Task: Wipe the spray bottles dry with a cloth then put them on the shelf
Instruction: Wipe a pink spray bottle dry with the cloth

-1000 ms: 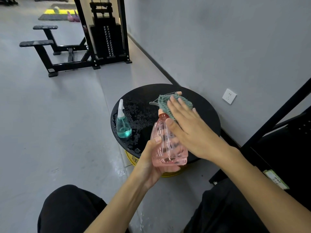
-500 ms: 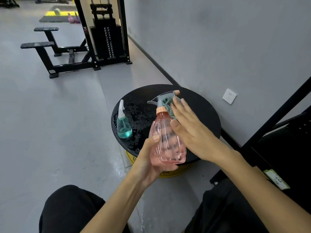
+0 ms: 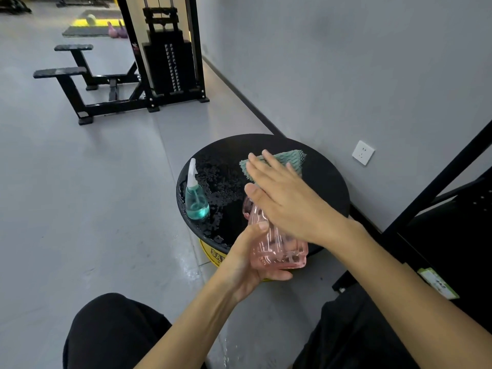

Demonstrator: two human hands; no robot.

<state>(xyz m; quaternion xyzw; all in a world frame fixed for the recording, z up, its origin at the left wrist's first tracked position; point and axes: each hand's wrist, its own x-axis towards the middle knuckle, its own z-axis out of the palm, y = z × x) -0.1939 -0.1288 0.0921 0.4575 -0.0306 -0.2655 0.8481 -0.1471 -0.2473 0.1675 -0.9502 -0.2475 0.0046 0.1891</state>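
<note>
Centre frame, the left hand (image 3: 247, 262) grips the pink spray bottle (image 3: 277, 249) by its base, long axis tilting up-frame, while the flat, straight-fingered right hand (image 3: 287, 201) presses the green cloth (image 3: 292, 158) over its upper end, nozzle hidden beneath.

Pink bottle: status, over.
Left hand grips pink bottle at base. Right hand flat, pressing green cloth on its top. Teal bottle stands on wet table. Nothing blocking.

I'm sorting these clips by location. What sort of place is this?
Most likely a gym: a weight-stack cable machine stands by the wall, a black padded bench frame sits beside it, and what look like pink kettlebells rest by a mat farther back. The left hand grips a pink spray bottle here.
</note>
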